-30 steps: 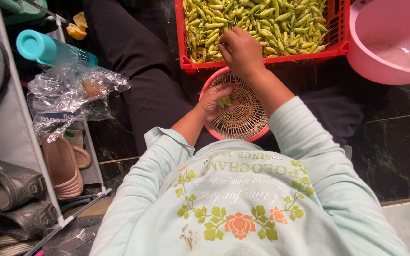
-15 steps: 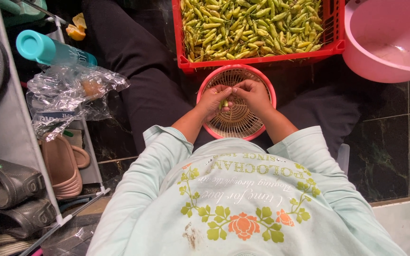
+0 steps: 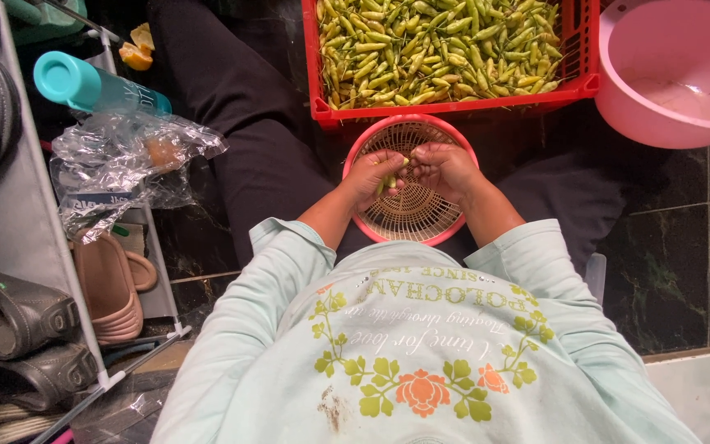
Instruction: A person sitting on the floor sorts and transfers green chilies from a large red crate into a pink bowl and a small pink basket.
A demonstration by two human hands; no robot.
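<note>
A round pink woven basket [image 3: 421, 230] rests on my lap. Both hands meet above it. My left hand [image 3: 371, 177] pinches a small green chili [image 3: 389, 179], and my right hand [image 3: 441, 168] closes on the same chili's top end. Just beyond the basket stands a red plastic crate [image 3: 454, 107] heaped with several green chilies [image 3: 437, 49]. I wear a pale mint long-sleeved shirt with a flower print.
A pink plastic basin [image 3: 667, 74] sits at the upper right on the dark tiled floor. On the left is a shoe rack with sandals [image 3: 108, 288] and dark shoes [image 3: 18, 321], a crumpled clear plastic bag [image 3: 117, 164] and a teal-capped bottle [image 3: 84, 86].
My right hand left the red crate and came back over the pink basket. It now meets my left hand on a green chili.
</note>
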